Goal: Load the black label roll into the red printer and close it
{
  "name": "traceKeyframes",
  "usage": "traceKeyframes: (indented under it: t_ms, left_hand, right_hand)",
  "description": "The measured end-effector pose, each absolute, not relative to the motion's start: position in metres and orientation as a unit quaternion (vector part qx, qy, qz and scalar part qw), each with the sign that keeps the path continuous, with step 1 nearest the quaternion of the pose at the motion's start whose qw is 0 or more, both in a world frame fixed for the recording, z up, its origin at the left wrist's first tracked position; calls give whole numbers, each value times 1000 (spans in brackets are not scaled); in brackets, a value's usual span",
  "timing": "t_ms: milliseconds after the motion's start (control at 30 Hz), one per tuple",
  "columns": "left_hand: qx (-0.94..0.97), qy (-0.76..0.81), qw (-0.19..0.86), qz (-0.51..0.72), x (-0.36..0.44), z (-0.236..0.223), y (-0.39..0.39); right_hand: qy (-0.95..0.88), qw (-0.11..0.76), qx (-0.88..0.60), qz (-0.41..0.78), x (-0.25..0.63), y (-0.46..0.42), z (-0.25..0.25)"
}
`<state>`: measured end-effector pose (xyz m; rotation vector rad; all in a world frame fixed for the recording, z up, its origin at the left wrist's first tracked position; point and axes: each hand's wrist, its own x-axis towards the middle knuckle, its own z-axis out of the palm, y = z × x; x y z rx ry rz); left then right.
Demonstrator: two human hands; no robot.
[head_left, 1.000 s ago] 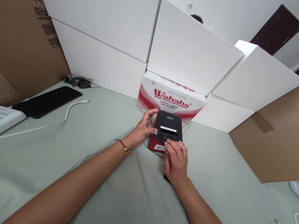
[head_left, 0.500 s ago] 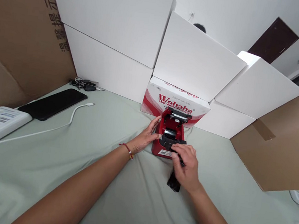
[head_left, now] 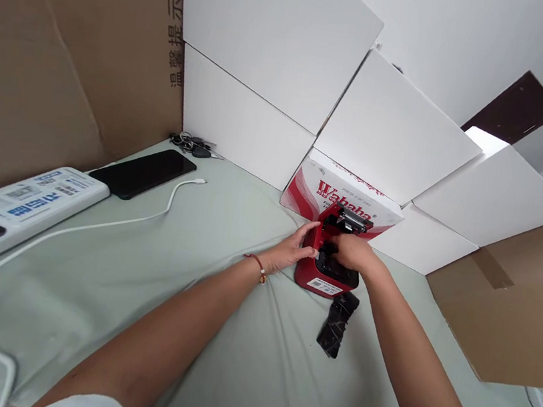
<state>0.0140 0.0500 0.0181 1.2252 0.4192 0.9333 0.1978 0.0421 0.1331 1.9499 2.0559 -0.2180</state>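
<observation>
A small red and black label printer (head_left: 305, 277) stands on the cloth with its lid (head_left: 354, 220) tilted up and back. My left hand (head_left: 289, 253) grips its left side, thumb at the front edge and fingers behind. My right hand (head_left: 354, 251) reaches into the opened body, its fingers curled downward. What those fingertips hold, if anything, is hidden inside the printer. A crumpled strip of black film (head_left: 335, 328) lies on the cloth just in front of the printer, touched by neither hand.
Behind the printer stands a red and white Wahaha carton (head_left: 298, 190), backed by white boxes (head_left: 248, 113). To the left are keys (head_left: 193, 145), a black phone (head_left: 144, 172), a white power bank (head_left: 43, 205) and a white cable (head_left: 96, 227). Brown cardboard (head_left: 535, 301) borders the right.
The printer's lid has swung up. My right hand let go of the black film strip, leaving it on the cloth, and moved into the printer. The view has shifted left.
</observation>
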Motion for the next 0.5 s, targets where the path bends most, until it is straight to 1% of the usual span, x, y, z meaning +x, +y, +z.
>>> traceKeyframes:
  t_ms: [100, 200, 400, 500]
  left_hand:
    - [552, 191, 696, 418, 14, 19, 50]
    - [550, 188, 698, 418, 14, 20, 50]
    - [541, 185, 701, 426, 14, 21, 49]
    - [538, 180, 708, 420, 13, 22, 49]
  right_hand:
    - [707, 191, 675, -89, 196, 45, 132]
    - [705, 171, 683, -88, 198, 44, 134]
    - [704, 35, 706, -73, 206, 13, 146]
    - [713, -57, 691, -110, 228, -25, 158]
